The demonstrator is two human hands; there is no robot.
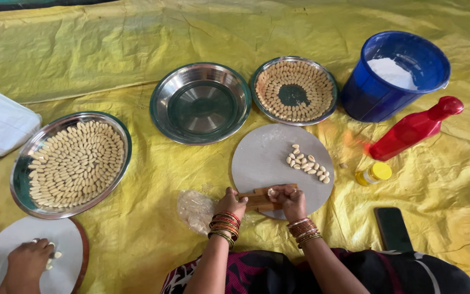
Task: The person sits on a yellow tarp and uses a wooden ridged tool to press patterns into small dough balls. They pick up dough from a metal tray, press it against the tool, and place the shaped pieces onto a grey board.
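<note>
Head view: both hands (261,200) grip wooden mould (258,200) between them

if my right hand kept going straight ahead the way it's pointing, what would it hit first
Probably the small pile of shaped dough pieces on the round board, just beyond the right hand; depth is uncertain.

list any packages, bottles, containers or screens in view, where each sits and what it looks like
Red bottle: lying on its side on the yellow sheet, right of the round board, tapered cap.
Small jar: below the red bottle, yellow with a yellow lid.
Blue bucket: far right at the back, round, white powder inside.
Phone: flat on the sheet at near right, dark rectangle, screen off.
Clear plastic bag: crumpled, beside the left hand.
</note>
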